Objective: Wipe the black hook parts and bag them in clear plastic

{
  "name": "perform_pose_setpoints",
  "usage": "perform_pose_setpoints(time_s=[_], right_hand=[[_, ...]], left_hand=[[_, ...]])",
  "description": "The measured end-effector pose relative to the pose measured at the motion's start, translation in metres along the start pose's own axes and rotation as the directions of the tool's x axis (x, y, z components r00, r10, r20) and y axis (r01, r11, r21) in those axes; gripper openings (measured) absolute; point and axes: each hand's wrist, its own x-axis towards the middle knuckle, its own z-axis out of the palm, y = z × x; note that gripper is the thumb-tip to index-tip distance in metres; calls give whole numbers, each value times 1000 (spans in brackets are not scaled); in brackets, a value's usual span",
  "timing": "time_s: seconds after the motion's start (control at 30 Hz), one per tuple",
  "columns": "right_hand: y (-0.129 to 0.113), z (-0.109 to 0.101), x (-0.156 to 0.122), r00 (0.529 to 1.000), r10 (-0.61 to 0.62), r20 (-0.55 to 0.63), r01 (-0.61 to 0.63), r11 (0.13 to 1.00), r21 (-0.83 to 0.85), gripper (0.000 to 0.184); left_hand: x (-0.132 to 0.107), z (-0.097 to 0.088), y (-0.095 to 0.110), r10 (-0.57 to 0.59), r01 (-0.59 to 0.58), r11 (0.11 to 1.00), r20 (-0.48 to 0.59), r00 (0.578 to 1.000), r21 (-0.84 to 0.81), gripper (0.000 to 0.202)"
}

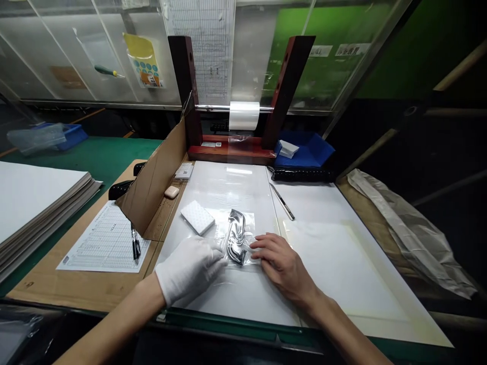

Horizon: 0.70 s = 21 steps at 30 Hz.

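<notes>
A shiny, chrome-like S-shaped piece (236,237) lies on clear plastic film (250,223) on the white work surface. To its left, my left hand (190,268) wears a white glove; its fingers are drawn together at the film's left edge. My right hand (280,264) is bare, with fingers stretched and slightly apart, the tips touching the film just right of the shiny piece. A small white textured block (198,217) lies above my left hand.
A film roll (244,115) hangs on a dark red wooden stand (232,155). Nearby are a pen-like knife (282,202), a black wrapped roll (302,174) and a blue bin (317,149). On the left, a cardboard flap (155,187) stands upright beside a printed sheet (102,243) with pens.
</notes>
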Motion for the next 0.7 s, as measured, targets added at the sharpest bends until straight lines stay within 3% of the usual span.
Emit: perform_pose_setpoints(time_s=[0.07,0.17,0.33,0.47,0.53,0.6,0.7], right_hand=[[-3,3,12,997,31,-68,-35,997,-66,29],[2,18,40,982,117,-147,-140,978,-155,39],[31,51,60,977,201,-68,-212,942,-261,58],[39,56,54,980,199,-17,-194,930,-311,63],[37,52,54,986,169,1,-160,932,-325,64],[36,46,56,993,114,35,-97,939,-329,66],[36,37,53,996,45,78,-17,944,-328,67]], left_hand=[[7,3,9,-66,66,998,-27,997,20,42],[33,21,15,-164,166,986,-107,981,11,33],[63,63,7,-303,304,953,-76,950,4,58],[66,64,9,-332,332,943,-19,943,-12,60],[57,57,20,-331,330,944,-16,944,-21,59],[33,52,35,-323,322,946,-20,946,-27,59],[-36,57,57,-319,319,939,21,948,-126,62]])
